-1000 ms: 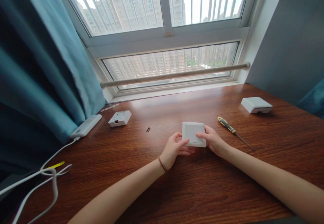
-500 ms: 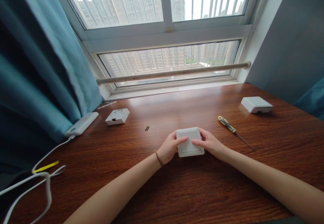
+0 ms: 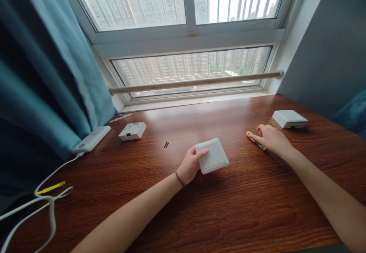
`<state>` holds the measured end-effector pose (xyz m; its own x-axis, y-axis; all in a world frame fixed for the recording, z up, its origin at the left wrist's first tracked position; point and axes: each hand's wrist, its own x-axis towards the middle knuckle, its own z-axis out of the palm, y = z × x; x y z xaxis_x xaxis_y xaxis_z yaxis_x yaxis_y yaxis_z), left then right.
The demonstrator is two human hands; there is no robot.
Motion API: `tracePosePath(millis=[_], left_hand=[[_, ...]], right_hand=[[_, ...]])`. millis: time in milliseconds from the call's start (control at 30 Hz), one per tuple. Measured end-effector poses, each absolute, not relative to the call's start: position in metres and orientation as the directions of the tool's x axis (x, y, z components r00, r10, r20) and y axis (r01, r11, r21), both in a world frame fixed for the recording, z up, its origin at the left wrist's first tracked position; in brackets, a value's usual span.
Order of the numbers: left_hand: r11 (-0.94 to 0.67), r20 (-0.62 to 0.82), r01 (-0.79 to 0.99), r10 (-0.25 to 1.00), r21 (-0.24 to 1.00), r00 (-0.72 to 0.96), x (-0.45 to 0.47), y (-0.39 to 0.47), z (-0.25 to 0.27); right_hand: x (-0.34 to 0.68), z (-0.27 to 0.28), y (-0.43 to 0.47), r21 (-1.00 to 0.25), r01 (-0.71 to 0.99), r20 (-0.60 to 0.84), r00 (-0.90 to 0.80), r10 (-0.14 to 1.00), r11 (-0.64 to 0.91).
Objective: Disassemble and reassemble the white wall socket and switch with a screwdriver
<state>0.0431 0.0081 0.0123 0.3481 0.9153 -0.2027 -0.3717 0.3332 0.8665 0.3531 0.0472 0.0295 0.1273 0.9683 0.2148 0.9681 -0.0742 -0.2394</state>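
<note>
My left hand (image 3: 188, 166) grips a white square wall switch (image 3: 215, 157) by its left edge, thumb on the front plate and the other fingers hidden behind. The switch is tilted above the table. My right hand (image 3: 273, 141) is over a screwdriver (image 3: 260, 146) with a yellow and dark handle, its thumb and fingers apart around the handle. Part of the handle and shaft is covered by this hand. Two small dark screws (image 3: 166, 145) lie left of the switch.
On the brown wooden table (image 3: 183, 215), one white square box (image 3: 133, 131) lies back left and another white box (image 3: 289, 119) back right. A white power bank (image 3: 93, 139) with white cables (image 3: 53, 215) and a yellow strip (image 3: 51, 188) is by the blue curtain (image 3: 51, 73).
My right hand has let go of the wall switch and moved right to the screwdriver. The switch has turned and tilted in my left hand.
</note>
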Motion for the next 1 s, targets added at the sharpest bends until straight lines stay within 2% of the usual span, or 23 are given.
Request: tracePosePath(millis=[67,133,367,467,600,667,767,867,1000], left_hand=[[0.347,-0.213,-0.399,0.915,0.848,0.343,0.043,0.009,0.012],[0.364,-0.225,-0.407,0.910,0.838,0.349,0.043,0.010,0.013],[0.417,-0.261,-0.409,0.885,0.812,0.385,0.042,0.014,0.015],[0.429,-0.269,-0.420,0.882,0.800,0.388,0.041,0.015,0.014],[0.450,-0.280,-0.440,0.874,0.777,0.398,0.040,0.015,0.013],[0.450,-0.273,-0.457,0.874,0.767,0.402,0.039,0.014,0.014],[0.435,-0.258,-0.483,0.884,0.760,0.391,0.037,0.014,0.016],[0.436,-0.275,-0.483,0.888,0.760,0.369,0.036,0.014,0.018],[0.459,-0.305,-0.480,0.879,0.748,0.365,0.036,0.015,0.018]], right_hand=[[0.371,0.019,0.055,-0.263,0.958,0.121,0.153,0.981,-0.117],[0.380,0.011,0.061,-0.371,0.921,0.054,0.150,0.987,-0.120],[0.370,0.011,0.065,-0.658,0.750,0.016,0.100,0.995,-0.065],[0.363,0.018,0.060,-0.817,0.571,-0.006,0.124,0.992,-0.076],[0.351,0.031,0.051,-0.985,0.165,-0.020,0.168,0.986,-0.048],[0.342,0.033,0.045,-0.999,-0.049,-0.015,0.210,0.978,-0.005],[0.323,0.027,0.036,-0.956,-0.292,-0.064,0.245,0.967,0.011],[0.305,0.014,0.029,-0.895,-0.446,-0.129,0.219,0.967,-0.018],[0.294,0.002,0.027,-0.825,-0.560,-0.203,0.176,0.963,-0.072]])
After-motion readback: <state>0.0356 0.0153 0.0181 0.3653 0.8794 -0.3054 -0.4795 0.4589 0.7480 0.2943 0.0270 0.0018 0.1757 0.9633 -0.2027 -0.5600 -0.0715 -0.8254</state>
